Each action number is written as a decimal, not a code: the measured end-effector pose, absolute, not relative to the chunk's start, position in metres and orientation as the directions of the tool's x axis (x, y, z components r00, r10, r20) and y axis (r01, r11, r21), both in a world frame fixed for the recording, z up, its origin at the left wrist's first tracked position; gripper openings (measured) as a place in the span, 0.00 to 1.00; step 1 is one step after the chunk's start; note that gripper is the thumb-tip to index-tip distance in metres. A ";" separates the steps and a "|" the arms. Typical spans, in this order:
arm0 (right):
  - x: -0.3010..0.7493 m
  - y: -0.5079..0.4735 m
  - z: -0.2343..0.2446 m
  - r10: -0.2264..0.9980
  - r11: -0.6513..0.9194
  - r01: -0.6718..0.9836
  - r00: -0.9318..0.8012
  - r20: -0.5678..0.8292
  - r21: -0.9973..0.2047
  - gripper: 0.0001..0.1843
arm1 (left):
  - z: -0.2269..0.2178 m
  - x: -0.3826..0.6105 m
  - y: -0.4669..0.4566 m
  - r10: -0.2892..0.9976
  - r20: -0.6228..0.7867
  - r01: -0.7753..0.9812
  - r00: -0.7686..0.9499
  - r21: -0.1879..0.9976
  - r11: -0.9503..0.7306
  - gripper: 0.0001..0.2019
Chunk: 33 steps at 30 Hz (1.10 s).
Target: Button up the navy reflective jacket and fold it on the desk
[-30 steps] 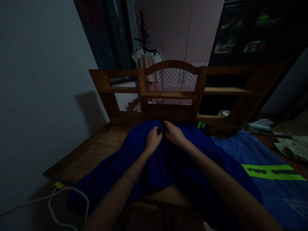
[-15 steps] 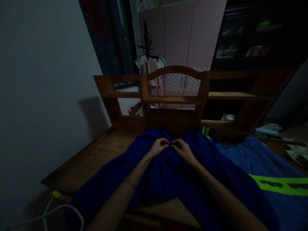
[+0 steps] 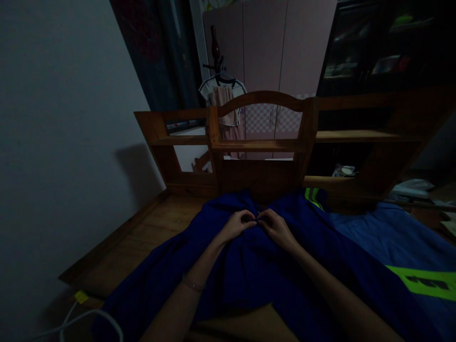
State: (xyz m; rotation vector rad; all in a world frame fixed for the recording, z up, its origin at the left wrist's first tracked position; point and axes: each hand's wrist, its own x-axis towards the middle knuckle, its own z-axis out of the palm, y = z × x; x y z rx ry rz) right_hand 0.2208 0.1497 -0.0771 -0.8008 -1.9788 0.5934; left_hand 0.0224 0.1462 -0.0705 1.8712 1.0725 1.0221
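Observation:
A dark blue garment (image 3: 249,266) with neon green stripes lies spread over a wooden desk (image 3: 149,232). My left hand (image 3: 238,225) and my right hand (image 3: 275,228) meet at the middle of its upper part. Both hands have curled fingers pinching the cloth where the two front edges come together. What sits between the fingertips is too small and dark to make out. A thin bracelet (image 3: 192,285) is on my left wrist.
A wooden shelf unit (image 3: 260,142) rises at the back of the desk. A lighter blue cloth with a green band (image 3: 423,281) lies to the right. A white cable (image 3: 71,323) loops at the lower left. Clothes hang on a stand (image 3: 223,95) before a pink wardrobe.
Both hands have slid a little toward me along the garment's front and stayed together. The view has shifted slightly, so the desk and shelf sit differently in the frame.

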 end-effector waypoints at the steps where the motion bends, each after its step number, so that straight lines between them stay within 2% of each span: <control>1: 0.220 0.148 -0.076 0.723 0.684 0.296 -0.396 0.566 -0.667 0.05 | -0.069 0.021 0.146 0.897 0.282 0.313 0.341 0.865 -0.391 0.13; 10: 0.215 0.138 -0.070 0.683 0.723 0.261 -0.412 0.603 -0.639 0.05 | -0.062 0.020 0.137 0.872 0.339 0.287 0.354 0.848 -0.446 0.10; 16: 0.217 0.139 -0.068 0.674 0.733 0.263 -0.409 0.615 -0.628 0.04 | -0.060 0.023 0.133 0.856 0.397 0.397 0.332 0.764 -0.509 0.08; 20: 0.219 0.144 -0.068 0.662 0.745 0.302 -0.446 0.602 -0.595 0.05 | -0.060 0.025 0.132 0.861 0.403 0.422 0.311 0.753 -0.505 0.08; 24: 0.220 0.146 -0.069 0.673 0.739 0.359 -0.419 0.609 -0.570 0.03 | -0.063 0.029 0.132 0.878 0.408 0.421 0.250 0.771 -0.478 0.09; 28: 0.220 0.144 -0.069 0.678 0.735 0.364 -0.389 0.623 -0.572 0.03 | -0.069 0.032 0.135 0.898 0.389 0.341 0.205 0.832 -0.438 0.10; 33: 0.221 0.144 -0.068 0.762 0.646 0.354 -0.333 0.554 -0.676 0.06 | -0.075 0.033 0.139 0.911 0.357 0.240 0.207 0.884 -0.401 0.11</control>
